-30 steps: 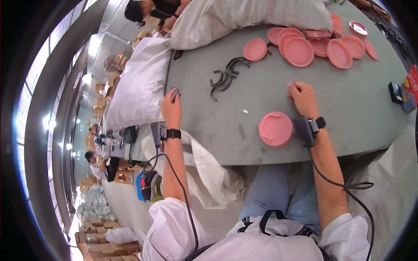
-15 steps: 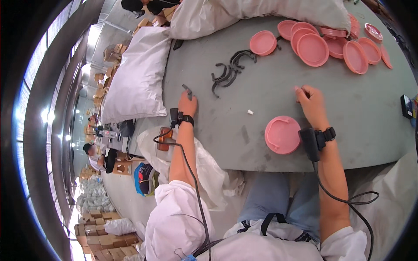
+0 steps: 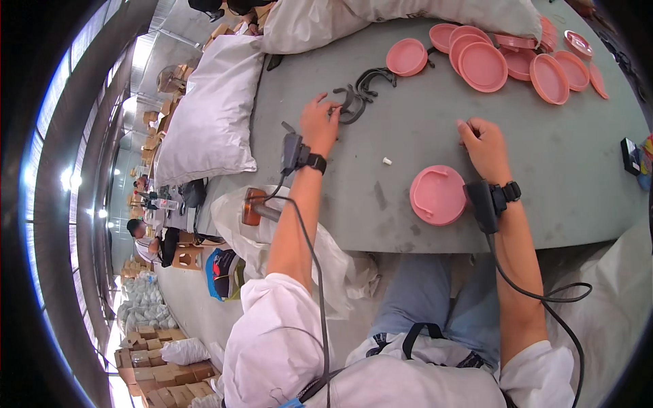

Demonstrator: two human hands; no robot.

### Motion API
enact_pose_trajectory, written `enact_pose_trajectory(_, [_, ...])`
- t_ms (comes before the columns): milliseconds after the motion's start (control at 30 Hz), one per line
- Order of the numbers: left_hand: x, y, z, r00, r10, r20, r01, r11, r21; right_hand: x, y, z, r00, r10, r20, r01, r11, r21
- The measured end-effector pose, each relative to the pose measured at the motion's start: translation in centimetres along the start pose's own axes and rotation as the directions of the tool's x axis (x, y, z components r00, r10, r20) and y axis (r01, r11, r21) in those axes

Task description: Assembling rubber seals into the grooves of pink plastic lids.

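My left hand (image 3: 320,126) reaches over the table beside a cluster of dark grey curved plastic pieces (image 3: 354,109). Its thumb and forefinger are apart, with the fingertips close to the nearest pieces. One more dark piece (image 3: 288,127) shows left of this hand, by the wrist. My right hand (image 3: 485,146) is closed, fingers curled in and thumb up; whatever it may hold is hidden. Just below it lies a pink round plastic piece (image 3: 439,195) with a thin curved pink strip across it. A small white piece (image 3: 387,161) lies between the hands.
Several pink round dishes (image 3: 482,67) spread over the far right of the grey table (image 3: 381,224). White sacks (image 3: 207,109) stand at the left and far edges. An amber-and-grey object (image 3: 253,207) sits on white plastic by the near left edge. Cables hang from both wrists.
My left hand has moved right and away from me to the grey pieces, leaving the dark piece it had at its fingers. The right hand stays closed in nearly the same place.
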State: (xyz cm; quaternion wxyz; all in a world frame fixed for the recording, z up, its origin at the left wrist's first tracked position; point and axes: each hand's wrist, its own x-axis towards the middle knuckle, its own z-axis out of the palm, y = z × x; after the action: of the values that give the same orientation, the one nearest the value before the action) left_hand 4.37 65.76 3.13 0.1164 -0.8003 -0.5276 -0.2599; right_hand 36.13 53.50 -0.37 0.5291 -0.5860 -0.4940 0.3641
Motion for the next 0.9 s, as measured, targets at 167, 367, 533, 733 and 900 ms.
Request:
enact_pose_trajectory(167, [-2.3,6.1,-3.9,0.991,-0.131,-0.038,0.089,0.831,-0.55,0.2,0.7,-0.5,0.995,0.023,0.094,-0.033,0.993,0.114])
enact_pose_trajectory(367, [-9.7,16.7,-6.4,0.997,-0.03,-0.065,-0.005,0.872,-0.49,-2.0,-1.8,0.2,0.939,-0.298,0.17,0.244,0.928,0.28])
enact_pose_trajectory(533, [-12.6,19.8,-5.5,0.998,-0.053,-0.029,0.024,0.796,-0.605,-7.1,-4.6,1.9,0.951,-0.168,0.259,-0.014,0.815,0.579])
enact_pose_trajectory(733, [-13.9,19.3,-5.1,0.969,-0.232,-0.081,0.134,0.777,-0.614,-9.7,-7.3,0.8,0.987,-0.094,0.128,0.033,0.908,0.417])
enact_pose_trajectory(900, [-15.9,17.7,-2.6,0.978,-0.117,0.174,0.176,0.908,-0.38,-9.7,-6.3,-0.3,0.724,-0.564,0.397,0.688,0.552,-0.472])
